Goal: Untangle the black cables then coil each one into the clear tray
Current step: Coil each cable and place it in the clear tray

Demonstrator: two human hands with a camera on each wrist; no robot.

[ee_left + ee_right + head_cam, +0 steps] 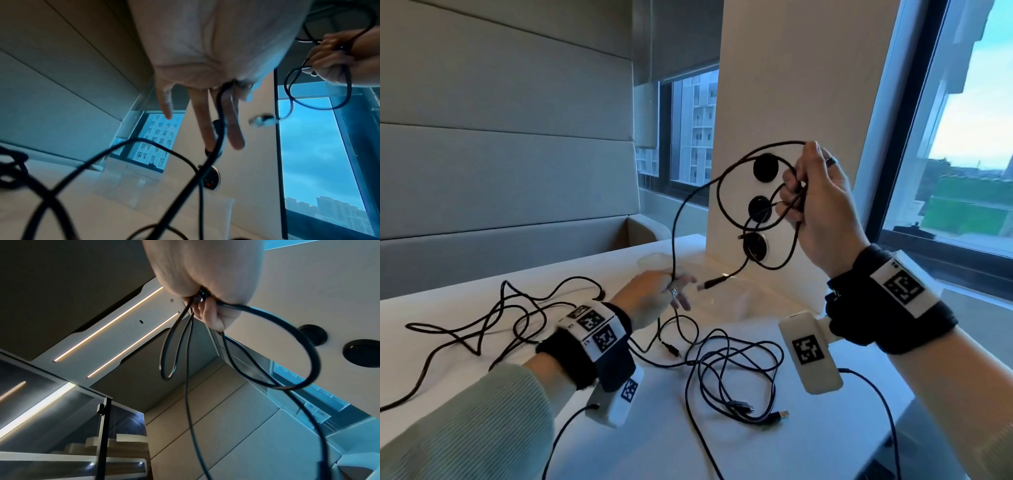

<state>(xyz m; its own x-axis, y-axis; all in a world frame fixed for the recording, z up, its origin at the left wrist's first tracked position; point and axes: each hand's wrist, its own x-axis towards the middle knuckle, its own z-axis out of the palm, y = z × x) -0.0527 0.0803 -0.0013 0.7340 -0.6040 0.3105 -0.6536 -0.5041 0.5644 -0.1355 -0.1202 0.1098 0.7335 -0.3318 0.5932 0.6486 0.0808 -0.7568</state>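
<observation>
White table (pixel 482 342) by windows, right hand (pixel 822 205) gripping coiled black cable (pixel 726 178), left hand (pixel 650 298) fingers straight, cable between them

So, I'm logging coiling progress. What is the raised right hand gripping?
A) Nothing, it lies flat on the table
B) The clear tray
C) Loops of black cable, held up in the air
C: the right hand grips several loops of black cable above the table.
</observation>
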